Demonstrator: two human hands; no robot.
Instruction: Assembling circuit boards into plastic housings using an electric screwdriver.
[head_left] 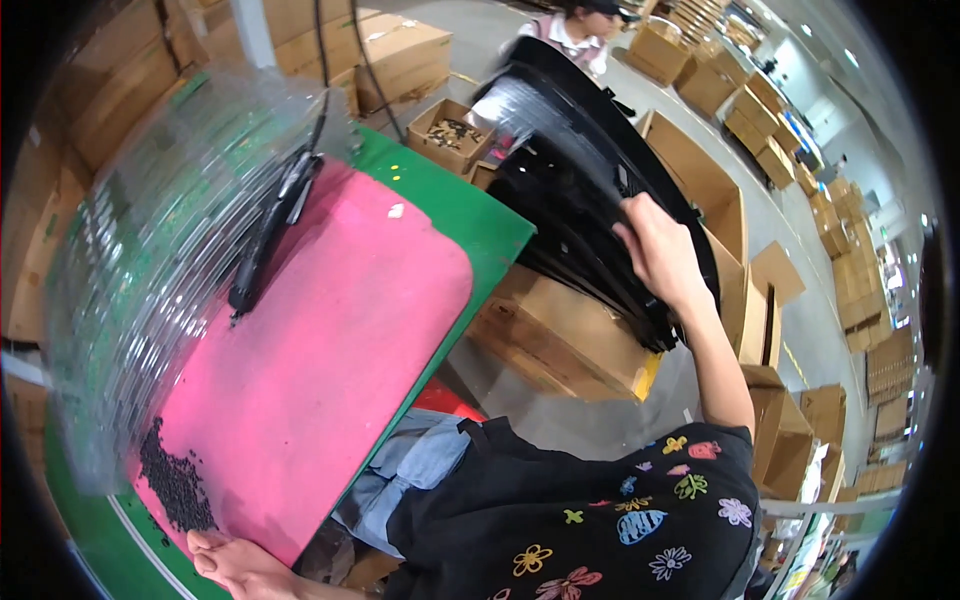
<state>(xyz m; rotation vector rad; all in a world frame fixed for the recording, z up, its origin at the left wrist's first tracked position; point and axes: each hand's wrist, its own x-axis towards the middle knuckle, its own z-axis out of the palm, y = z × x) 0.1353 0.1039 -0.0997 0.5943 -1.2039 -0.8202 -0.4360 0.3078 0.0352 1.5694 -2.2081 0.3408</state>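
Observation:
My right hand (pixel 662 258) is closed on the edge of a large, glossy black moulded plastic panel (pixel 570 190) to the right of the table. The panel stands tilted over cardboard cartons. My left hand (pixel 238 566) is at the near left end of a pink mat (pixel 340 330), its fingers drawn together beside a pile of small black screws (pixel 175 485). Whatever those fingers may hold is hidden. A black electric screwdriver (pixel 265 245) on a cord lies towards the mat's far left side, tip pointing nearer me.
Stacked clear plastic trays (pixel 150 260) cover the left part of the green table (pixel 455 200). A small carton of mixed small parts (pixel 450 132) stands beyond it. Below the panel sits a cardboard box (pixel 560 330); more open cartons (pixel 780 430) line the right. A person (pixel 565 35) is beyond the panel.

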